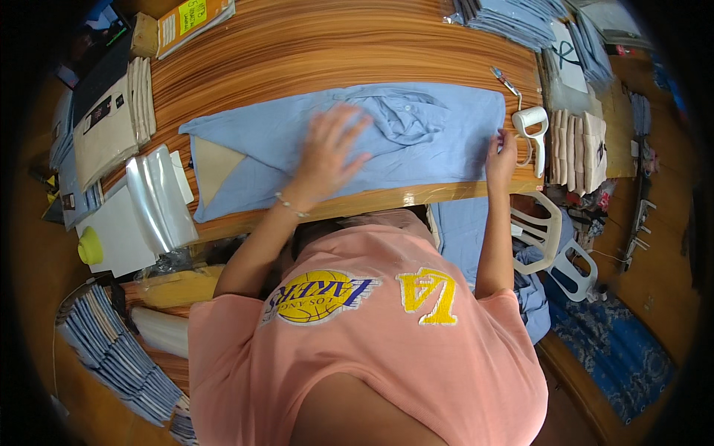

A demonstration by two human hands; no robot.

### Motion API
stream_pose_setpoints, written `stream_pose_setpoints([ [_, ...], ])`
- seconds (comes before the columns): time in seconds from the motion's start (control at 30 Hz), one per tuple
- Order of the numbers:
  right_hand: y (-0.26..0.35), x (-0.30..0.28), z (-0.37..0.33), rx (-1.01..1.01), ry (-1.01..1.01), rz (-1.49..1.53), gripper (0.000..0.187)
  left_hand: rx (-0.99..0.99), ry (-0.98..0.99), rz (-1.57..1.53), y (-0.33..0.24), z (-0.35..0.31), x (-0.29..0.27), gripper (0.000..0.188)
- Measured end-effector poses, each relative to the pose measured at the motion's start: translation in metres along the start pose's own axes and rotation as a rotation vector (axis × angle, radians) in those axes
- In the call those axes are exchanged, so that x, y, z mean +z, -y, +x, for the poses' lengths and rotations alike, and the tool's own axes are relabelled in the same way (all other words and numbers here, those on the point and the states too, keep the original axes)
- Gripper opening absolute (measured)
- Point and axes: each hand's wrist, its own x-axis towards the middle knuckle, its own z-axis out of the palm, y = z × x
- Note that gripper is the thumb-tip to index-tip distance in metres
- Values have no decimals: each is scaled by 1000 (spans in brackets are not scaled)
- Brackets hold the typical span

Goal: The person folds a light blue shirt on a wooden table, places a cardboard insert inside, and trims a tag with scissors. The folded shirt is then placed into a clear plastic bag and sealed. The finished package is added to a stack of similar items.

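Lying beneath left fingers [335, 125], the blue garment [401, 157] seemingly touches right fingers [509, 140].

Your head-mounted fisheye looks steeply down at close range, taking in your pink T-shirt [372, 349], your left hand [327, 154], your right hand [502, 157] and the wood-grain surface [335, 44] beyond.

The garment [282, 134] is plain light blue. The table [335, 52] is orange-brown with darker wood grain. The roller [529, 117] is white. The shirt [245, 357] is pink, its patches [448, 299] yellow, purple and white. I observe a cloth [606, 353]: dark blue, paler floral pattern.
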Motion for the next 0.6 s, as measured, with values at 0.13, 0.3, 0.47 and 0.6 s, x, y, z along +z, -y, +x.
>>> stream_pose_setpoints([
  [0.13, -23, 4, 5, -99, -78, -369, 62, 117, 123, -41, -47, 33, 65, 56],
  [0.3, -44, 9, 38, 152, 364, 160, 56, 122, 105, 168, -47, 30, 102, 49],
  [0.47, -39, -15, 40, 265, 597, 824, 59, -188, 79, -350, -66, 41, 59, 49],
  [0.6, -11, -35, 42, 206, 790, 966, 65, -652, 31, -1182, -48, 44, 72, 49],
])
